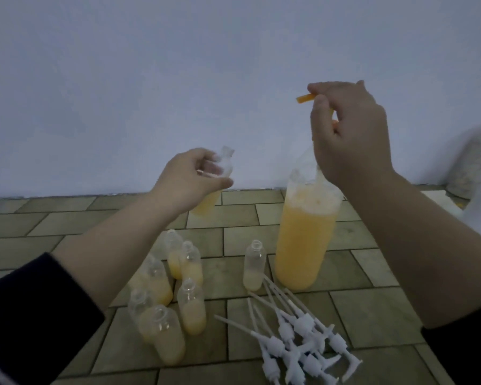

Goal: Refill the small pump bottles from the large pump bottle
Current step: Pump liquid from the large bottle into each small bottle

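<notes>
My left hand (190,177) grips a small clear bottle (225,162) in the air; it has no cap and holds orange liquid in its lower part. My right hand (347,134) grips the orange pump head (306,98) of the large bottle (303,240), which stands on the tiled floor and is mostly full of orange liquid. The spout points left, toward the small bottle but above it and apart from it. Several small open bottles (190,309) with some orange liquid stand at lower left. One more small bottle (253,265) stands beside the large one.
A heap of white pump tops (297,337) with long dip tubes lies on the tiled floor (372,315) at lower centre. A pale wall (178,79) rises behind. A blurred white plastic bag (475,162) sits at the right edge.
</notes>
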Motion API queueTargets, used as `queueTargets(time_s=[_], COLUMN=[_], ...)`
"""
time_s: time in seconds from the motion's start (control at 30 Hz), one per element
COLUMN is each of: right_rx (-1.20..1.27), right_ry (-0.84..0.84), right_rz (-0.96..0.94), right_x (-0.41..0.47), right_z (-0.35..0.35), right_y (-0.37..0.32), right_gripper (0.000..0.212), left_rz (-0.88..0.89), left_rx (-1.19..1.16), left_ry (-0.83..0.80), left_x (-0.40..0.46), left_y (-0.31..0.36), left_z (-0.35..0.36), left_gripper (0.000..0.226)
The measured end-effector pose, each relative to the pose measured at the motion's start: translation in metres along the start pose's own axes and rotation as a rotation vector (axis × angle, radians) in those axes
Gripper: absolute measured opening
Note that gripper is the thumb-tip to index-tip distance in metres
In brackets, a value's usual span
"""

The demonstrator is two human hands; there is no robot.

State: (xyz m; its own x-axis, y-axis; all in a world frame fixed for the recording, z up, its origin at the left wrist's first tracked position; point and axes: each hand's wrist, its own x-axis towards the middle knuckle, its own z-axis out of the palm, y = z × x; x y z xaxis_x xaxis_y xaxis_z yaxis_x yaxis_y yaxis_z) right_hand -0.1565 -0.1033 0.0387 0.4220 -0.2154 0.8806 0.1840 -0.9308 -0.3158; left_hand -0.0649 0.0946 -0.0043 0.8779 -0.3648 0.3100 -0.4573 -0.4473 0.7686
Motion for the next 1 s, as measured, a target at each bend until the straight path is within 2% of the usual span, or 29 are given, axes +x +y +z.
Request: queueTargets(time_s=[0.1,0.27,0.5,0.63,0.9,1.0], right_rx=[0.022,0.066,0.102,0.122,0.124,0.095], right_ry=[0.001,0.005,-0.009,-0.004,-0.01,-0.028], right_rz=[0.011,0.054,0.088,0.092,0.094,0.067], right_x=[0.0,0.001,0.002,0.001,0.001,0.0], right_z=[0.0,0.0,-0.002,-0.001,-0.002,-0.001], right_y=[-0.003,-0.005,-0.004,-0.006,-0.004,-0.003], right_gripper=[0.034,0.033,0.034,0.035,0.034,0.035], left_rz=[-0.073,-0.152,-0.255,-0.268,-0.267,-0.193], left_rx=[0.085,0.356,0.531,0.705,0.826,0.634], left_ry=[-0.076,-0.221,-0.378,-0.477,-0.51,-0.399], left_x=[0.001,0.007,0.015,0.015,0.009,-0.004], left_y=[-0.019,-0.036,-0.052,-0.06,-0.06,-0.039], left_z=[0.003,0.018,0.038,0.044,0.044,0.044], left_gripper=[0.038,0.039,0.037,0.054,0.052,0.055])
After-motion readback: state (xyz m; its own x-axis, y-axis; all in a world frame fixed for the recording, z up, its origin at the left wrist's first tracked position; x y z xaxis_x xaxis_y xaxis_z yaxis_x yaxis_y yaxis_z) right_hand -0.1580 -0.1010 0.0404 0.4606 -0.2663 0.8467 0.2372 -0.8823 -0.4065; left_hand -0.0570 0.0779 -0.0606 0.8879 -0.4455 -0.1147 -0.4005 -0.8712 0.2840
